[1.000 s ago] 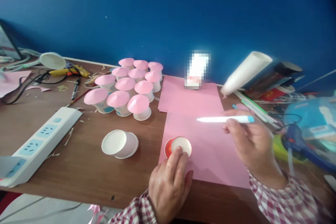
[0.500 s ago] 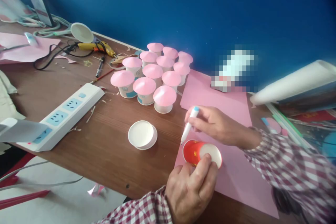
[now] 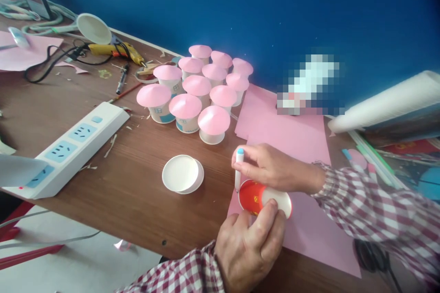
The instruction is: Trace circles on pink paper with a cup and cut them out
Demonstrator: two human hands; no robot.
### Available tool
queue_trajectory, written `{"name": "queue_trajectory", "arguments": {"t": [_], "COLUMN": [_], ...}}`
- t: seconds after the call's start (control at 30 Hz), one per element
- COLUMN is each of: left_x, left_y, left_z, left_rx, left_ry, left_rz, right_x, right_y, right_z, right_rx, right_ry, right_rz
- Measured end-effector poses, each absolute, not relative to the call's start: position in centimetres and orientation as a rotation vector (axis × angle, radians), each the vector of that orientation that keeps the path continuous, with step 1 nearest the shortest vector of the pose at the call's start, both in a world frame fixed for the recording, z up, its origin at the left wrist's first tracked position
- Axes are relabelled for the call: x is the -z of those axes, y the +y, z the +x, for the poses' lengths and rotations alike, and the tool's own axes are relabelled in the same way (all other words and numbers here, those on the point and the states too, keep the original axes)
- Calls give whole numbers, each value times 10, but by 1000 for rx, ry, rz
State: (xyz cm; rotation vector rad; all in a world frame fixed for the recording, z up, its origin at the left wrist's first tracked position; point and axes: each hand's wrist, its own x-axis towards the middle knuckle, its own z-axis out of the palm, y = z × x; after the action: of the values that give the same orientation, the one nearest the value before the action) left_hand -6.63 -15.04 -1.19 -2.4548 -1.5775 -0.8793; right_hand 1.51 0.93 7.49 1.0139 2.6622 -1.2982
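My left hand grips a red paper cup by its white-lined mouth, which faces right. The cup lies on its side over pink paper at the table's front. In my right hand is a white marker with a blue end, held almost upright. Its tip points down beside the cup's left end; whether it touches the cup or the paper I cannot tell. To the left, two white paper discs overlap on the wooden table.
Several small paper-cup houses with pink cone roofs stand in rows behind the discs. A white power strip lies at left, with a yellow glue gun beyond it. A white roll leans at right; scissors lie below it.
My right hand has moved slightly left and down, bringing the marker from a slant to nearly upright beside the cup. My left hand keeps its grip on the cup. The view has shifted a little.
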Motion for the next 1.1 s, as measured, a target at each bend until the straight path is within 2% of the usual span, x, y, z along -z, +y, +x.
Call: {"name": "queue_trajectory", "arguments": {"t": [0.7, 1.1], "left_x": [11, 11], "left_y": [-146, -148], "left_z": [-65, -65], "left_rx": [954, 933], "left_ry": [-1565, -1584], "left_rz": [-2392, -2406], "right_x": [-72, -62], "right_y": [14, 20], "right_z": [16, 41], "right_rx": [1254, 1567], "right_ry": [2653, 2612], "right_rz": [972, 1125]}}
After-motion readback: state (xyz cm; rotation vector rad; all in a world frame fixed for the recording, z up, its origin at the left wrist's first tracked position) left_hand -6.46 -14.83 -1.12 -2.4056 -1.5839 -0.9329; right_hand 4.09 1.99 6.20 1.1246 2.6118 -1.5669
